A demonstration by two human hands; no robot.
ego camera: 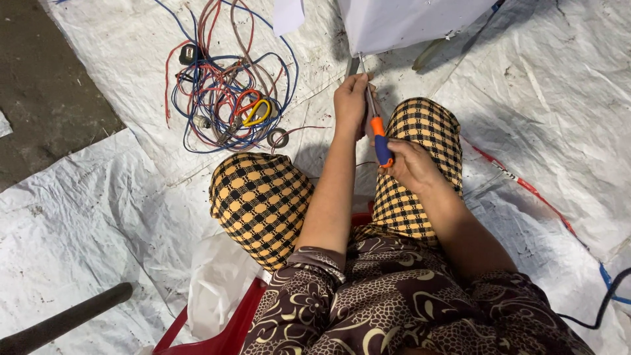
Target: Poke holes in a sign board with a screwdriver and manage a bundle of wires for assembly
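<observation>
Holding a screwdriver (376,128) with both hands against a white panel (401,23).
Right hand (409,164) wraps the orange-blue handle; left hand (351,102) pinches the shaft near the tip, above the knees. Tangled wires (223,92) lie on sheeting (98,217) to the left.

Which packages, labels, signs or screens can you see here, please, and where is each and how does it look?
No labelled package, sign or screen shows.
White paper slip: top edge, above the wire tangle; blank.
White panel: top centre, above the hands; plain, angular.
Red and white tape strip: right, on the white sheeting.
</observation>
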